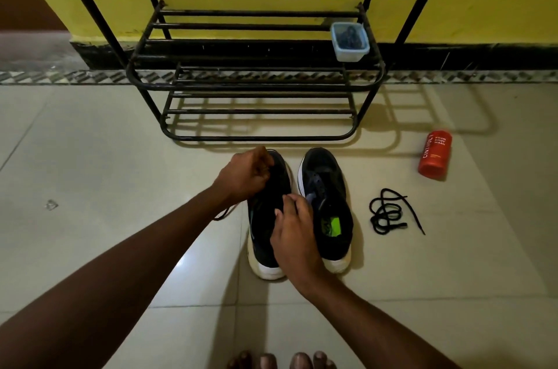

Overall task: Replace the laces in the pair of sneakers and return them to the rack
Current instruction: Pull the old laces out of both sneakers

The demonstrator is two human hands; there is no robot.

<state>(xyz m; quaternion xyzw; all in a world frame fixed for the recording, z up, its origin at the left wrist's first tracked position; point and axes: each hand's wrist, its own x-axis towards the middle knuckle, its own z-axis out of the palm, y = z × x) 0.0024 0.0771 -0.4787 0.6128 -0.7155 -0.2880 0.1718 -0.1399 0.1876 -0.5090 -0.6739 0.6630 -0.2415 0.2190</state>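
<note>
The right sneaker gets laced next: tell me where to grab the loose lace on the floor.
Pinch the loose lace at its straight tail, which trails clear of the coil toward the near right. Come from above, on the side away from the sneakers; the coil would probably lift as a tangle.

Both arms extended forward. Left hand (247, 177) fisted, pinching lace (225, 213); right hand (294, 229) fingers (288, 202) curled, pinching sneaker (265, 217).
</note>
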